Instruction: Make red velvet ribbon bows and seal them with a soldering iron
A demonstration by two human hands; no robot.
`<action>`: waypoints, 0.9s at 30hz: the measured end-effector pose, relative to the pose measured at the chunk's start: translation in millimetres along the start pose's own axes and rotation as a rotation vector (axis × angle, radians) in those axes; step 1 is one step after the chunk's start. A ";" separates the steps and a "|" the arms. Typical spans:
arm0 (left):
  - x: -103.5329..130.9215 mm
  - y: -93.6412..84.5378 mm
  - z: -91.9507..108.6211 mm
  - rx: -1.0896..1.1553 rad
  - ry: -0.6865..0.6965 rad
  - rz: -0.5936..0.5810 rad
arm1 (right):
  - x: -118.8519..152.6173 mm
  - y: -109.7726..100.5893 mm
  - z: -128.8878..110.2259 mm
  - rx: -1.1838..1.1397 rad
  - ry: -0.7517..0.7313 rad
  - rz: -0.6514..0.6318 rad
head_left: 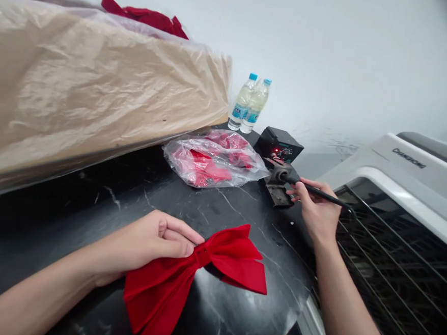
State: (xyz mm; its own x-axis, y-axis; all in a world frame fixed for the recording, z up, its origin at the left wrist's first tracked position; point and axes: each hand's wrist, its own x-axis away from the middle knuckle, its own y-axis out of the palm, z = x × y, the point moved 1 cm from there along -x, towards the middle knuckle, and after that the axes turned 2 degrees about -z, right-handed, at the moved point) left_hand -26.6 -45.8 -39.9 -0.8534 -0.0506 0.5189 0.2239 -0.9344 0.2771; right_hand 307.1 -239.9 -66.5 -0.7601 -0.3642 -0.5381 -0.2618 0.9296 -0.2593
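My left hand [165,237] pinches a large red bow [236,260] close to its central knot, above the black marbled table [129,202]. Small dark dots show on the knot. On the right, my right hand [318,207] is closed round the black handle of a soldering iron [321,193]. The iron's front end sits in a metal stand [278,179], so its tip is hidden. Behind the stand is a black control box [282,145] with a red light lit and a dial.
A clear plastic bag [212,159] with red bows lies mid-table. Two water bottles [246,105] stand behind it. A large plastic-lined cardboard box [99,82] fills the back left, red fabric on top. A white appliance [411,165] with a dark grille borders the right.
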 end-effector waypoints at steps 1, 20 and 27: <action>0.1 0.2 0.2 -0.003 -0.001 0.001 | -1.2 0.9 0.9 0.007 0.003 -0.008; 1.1 1.4 2.6 -0.041 0.002 -0.008 | -5.6 3.6 10.8 0.108 0.006 -0.113; 0.0 1.6 3.5 -0.052 0.002 0.001 | -2.7 3.3 8.7 0.039 0.137 -0.129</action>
State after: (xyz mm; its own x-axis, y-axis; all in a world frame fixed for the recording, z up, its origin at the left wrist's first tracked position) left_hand -24.6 -46.1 -36.7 -0.8542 -0.0521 0.5173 0.1998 -0.9514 0.2342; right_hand 313.5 -236.4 -72.8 -0.7962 -0.4669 -0.3848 -0.3414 0.8718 -0.3514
